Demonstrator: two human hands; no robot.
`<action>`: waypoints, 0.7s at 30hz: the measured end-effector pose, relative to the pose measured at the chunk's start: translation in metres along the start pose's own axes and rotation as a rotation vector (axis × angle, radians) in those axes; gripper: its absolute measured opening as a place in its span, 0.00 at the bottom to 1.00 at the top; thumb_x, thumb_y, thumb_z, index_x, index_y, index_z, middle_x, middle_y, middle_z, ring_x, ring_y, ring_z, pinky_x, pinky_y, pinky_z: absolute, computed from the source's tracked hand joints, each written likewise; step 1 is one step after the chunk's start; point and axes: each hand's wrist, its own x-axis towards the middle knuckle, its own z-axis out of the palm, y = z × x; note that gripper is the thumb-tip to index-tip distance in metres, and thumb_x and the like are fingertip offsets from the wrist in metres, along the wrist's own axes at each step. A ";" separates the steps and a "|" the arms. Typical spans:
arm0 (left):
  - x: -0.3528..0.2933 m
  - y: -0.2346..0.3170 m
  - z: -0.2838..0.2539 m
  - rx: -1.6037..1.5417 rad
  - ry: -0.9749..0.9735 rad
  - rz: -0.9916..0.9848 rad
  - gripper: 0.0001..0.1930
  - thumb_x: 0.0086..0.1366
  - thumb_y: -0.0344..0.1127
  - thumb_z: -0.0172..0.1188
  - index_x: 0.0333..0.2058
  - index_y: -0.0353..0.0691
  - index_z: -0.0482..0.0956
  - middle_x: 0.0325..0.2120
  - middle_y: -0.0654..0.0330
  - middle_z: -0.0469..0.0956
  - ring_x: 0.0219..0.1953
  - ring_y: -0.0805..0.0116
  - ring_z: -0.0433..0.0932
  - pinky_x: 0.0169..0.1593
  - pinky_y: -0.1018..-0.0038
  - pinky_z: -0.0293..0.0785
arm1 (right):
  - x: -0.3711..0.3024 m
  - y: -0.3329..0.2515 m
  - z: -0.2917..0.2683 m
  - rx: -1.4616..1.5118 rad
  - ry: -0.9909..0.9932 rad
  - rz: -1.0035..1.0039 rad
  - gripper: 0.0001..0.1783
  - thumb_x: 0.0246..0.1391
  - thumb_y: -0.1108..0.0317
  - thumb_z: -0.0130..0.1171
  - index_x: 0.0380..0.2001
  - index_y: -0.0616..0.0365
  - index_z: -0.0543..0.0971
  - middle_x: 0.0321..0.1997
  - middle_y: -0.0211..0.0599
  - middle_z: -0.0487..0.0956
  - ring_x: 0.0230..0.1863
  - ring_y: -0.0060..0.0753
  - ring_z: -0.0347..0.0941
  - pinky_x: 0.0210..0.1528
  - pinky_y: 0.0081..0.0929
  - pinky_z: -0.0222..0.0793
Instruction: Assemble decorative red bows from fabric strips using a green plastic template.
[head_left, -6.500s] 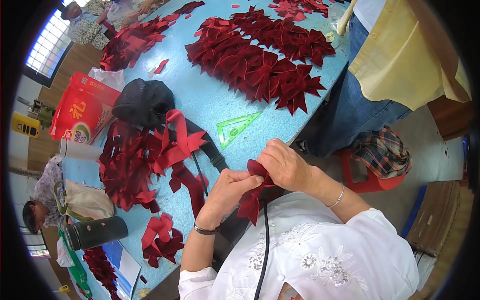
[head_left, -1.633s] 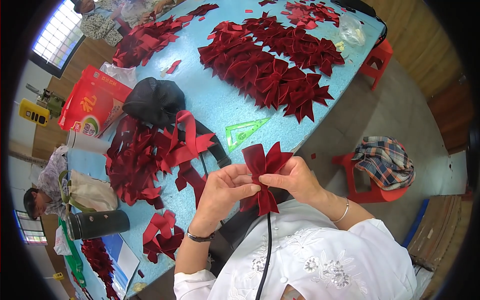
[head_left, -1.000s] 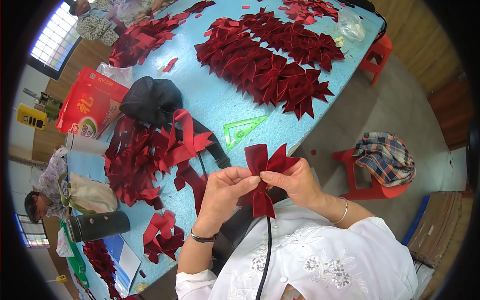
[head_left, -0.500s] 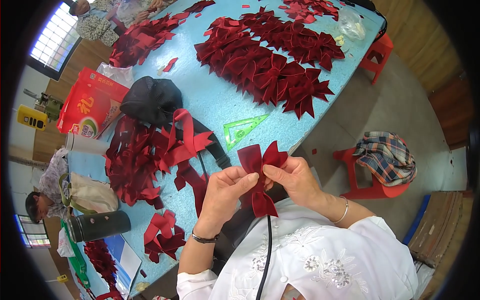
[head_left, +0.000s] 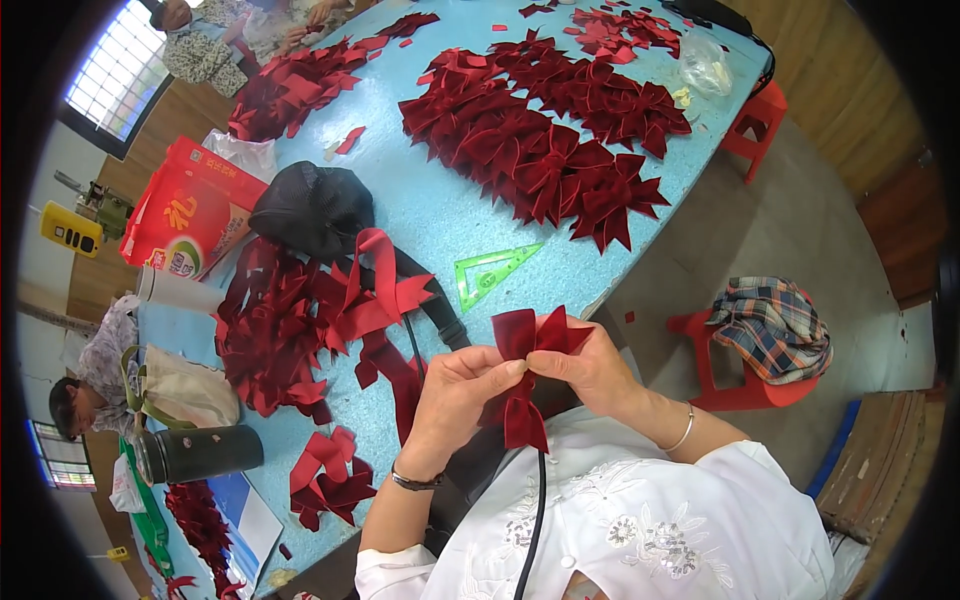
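Note:
Between both hands, over the table's near edge, is a dark red velvet bow (head_left: 525, 423). My left hand (head_left: 463, 395) pinches its middle from the left, thumb toward me. From the right, my right hand (head_left: 590, 372) presses thumb and fingers on the same middle, and the two thumbs nearly touch. Two loops stick up above the fingers and part of the bow hangs below them. Left of my hands lie loose red ribbon pieces (head_left: 377, 300) and a heap of dark red ribbons (head_left: 262, 340). Finished-looking bows (head_left: 545, 170) lie in rows farther off.
A green set square (head_left: 490, 273) lies ahead on the blue table (head_left: 400, 185). On the left are a black bag (head_left: 310, 208), a red package (head_left: 190, 215) and a dark bottle (head_left: 205, 452). A red stool (head_left: 700, 345) bearing a plaid cloth stands right. Other people sit around the table.
Both thumbs have come closer together at the bow's middle, and the bow's upper loops have turned and sunk slightly. The whole view has shifted a little.

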 end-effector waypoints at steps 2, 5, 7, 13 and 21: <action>0.000 0.000 -0.001 0.028 -0.019 -0.028 0.04 0.57 0.28 0.61 0.27 0.33 0.78 0.23 0.64 0.77 0.26 0.82 0.72 0.31 0.86 0.67 | 0.003 0.001 0.002 0.155 0.056 0.048 0.12 0.50 0.72 0.61 0.38 0.63 0.77 0.34 0.30 0.78 0.32 0.17 0.72 0.35 0.17 0.69; 0.002 0.000 -0.004 0.078 -0.078 -0.079 0.06 0.58 0.28 0.60 0.32 0.32 0.79 0.28 0.62 0.79 0.30 0.79 0.75 0.37 0.85 0.71 | 0.003 0.000 0.002 0.189 0.101 0.059 0.11 0.49 0.73 0.61 0.38 0.63 0.77 0.33 0.29 0.78 0.32 0.17 0.72 0.34 0.16 0.69; 0.004 0.000 -0.006 0.094 -0.079 -0.078 0.06 0.57 0.27 0.60 0.34 0.31 0.79 0.28 0.61 0.79 0.31 0.79 0.76 0.38 0.84 0.72 | 0.002 -0.002 0.001 0.110 0.106 0.037 0.10 0.49 0.72 0.61 0.37 0.63 0.78 0.32 0.29 0.78 0.31 0.16 0.72 0.33 0.17 0.69; 0.009 -0.002 -0.009 0.106 -0.073 -0.092 0.08 0.57 0.28 0.61 0.35 0.31 0.78 0.28 0.61 0.79 0.31 0.79 0.76 0.37 0.84 0.72 | 0.004 -0.004 -0.001 -0.138 0.140 -0.029 0.09 0.50 0.71 0.60 0.35 0.63 0.79 0.30 0.29 0.79 0.30 0.16 0.72 0.31 0.16 0.69; 0.005 0.005 -0.048 0.156 0.037 0.007 0.08 0.56 0.28 0.61 0.34 0.31 0.78 0.30 0.60 0.79 0.31 0.77 0.76 0.38 0.82 0.71 | 0.040 0.009 -0.030 -0.152 0.249 -0.176 0.10 0.49 0.70 0.61 0.35 0.62 0.77 0.29 0.30 0.78 0.30 0.17 0.71 0.32 0.17 0.68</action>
